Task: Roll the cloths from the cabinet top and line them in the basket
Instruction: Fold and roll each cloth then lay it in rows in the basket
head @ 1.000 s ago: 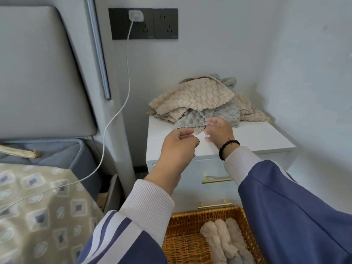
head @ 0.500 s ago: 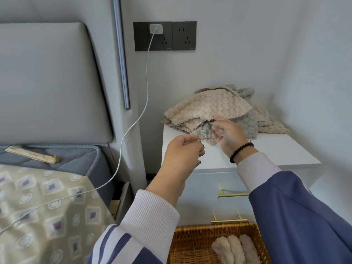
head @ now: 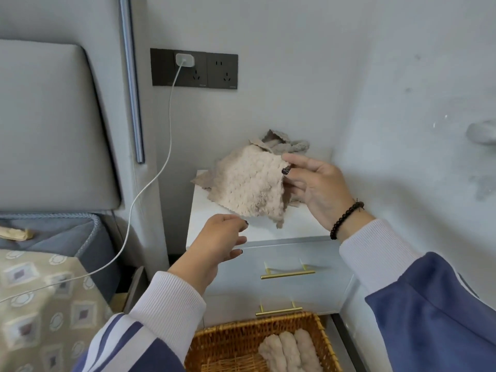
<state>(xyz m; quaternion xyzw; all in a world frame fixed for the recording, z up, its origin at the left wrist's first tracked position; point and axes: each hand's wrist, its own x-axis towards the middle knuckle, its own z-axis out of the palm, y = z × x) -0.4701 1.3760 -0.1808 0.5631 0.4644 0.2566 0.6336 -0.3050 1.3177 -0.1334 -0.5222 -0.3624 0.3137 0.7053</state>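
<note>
I see the white cabinet top carrying a heap of beige and grey cloths at its back, against the wall.

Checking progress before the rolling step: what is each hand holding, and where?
Right hand pinches the beige cloth at its upper right edge. Left hand holds nothing.
</note>
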